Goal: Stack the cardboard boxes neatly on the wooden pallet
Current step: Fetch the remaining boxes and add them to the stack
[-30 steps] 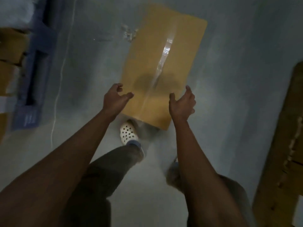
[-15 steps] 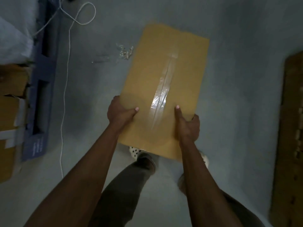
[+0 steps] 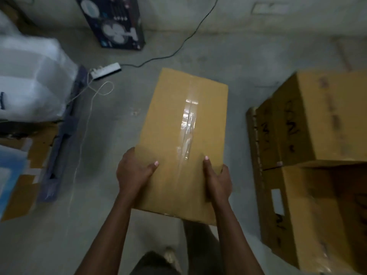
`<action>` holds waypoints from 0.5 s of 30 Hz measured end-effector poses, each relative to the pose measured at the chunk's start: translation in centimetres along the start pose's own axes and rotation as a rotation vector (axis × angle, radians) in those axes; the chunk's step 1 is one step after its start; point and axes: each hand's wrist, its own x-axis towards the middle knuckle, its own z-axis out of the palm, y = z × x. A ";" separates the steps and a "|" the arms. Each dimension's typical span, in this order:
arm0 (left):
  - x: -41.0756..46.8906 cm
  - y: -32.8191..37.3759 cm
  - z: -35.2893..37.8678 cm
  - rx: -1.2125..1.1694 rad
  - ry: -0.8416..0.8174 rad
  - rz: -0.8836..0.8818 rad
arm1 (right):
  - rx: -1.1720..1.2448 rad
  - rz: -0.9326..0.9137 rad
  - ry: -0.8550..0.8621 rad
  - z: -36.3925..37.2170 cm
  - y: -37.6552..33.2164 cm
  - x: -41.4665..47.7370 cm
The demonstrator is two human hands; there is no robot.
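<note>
White bags [image 3: 29,80] and a power strip [image 3: 105,70] lie at the left, well apart from the work. The left hand [image 3: 135,173] grips the box [image 3: 184,126] at its near left edge, thumb flat on top and fingers out of sight down the side. The box is off the floor [image 3: 123,225], in front of the person and tipped slightly away. It looks stiff and taped shut along the seam [image 3: 188,124]. Since two hands carry it from one end, it is probably not heavy, but the plain card and glossy tape could slip, so a hold lower down, under the bottom edges, would be safer. The right hand [image 3: 217,181] clasps the near right corner in the same way. To the right a stack [image 3: 317,135] of marked boxes stands on what seems to be the pallet [image 3: 252,139]. Half a second ago the same grip was already on, but only a brown board showed at the right edge. Now the stack has come into view and the box is nearer to it.
</note>
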 end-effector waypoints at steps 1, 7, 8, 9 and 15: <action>-2.9 0.9 0.1 -0.013 0.014 0.035 | 0.008 -0.001 0.014 -2.5 0.7 -1.2; -17.8 3.2 2.6 -0.055 -0.065 0.175 | 0.041 0.032 0.237 -16.3 8.6 -10.1; -20.2 3.3 3.1 -0.051 -0.092 0.189 | 0.035 0.046 0.280 -18.2 10.4 -11.7; -22.6 3.4 3.7 -0.047 -0.115 0.204 | 0.023 0.062 0.316 -20.1 12.2 -13.1; -34.5 4.7 7.3 -0.014 -0.239 0.295 | -0.014 0.169 0.434 -30.0 21.0 -18.2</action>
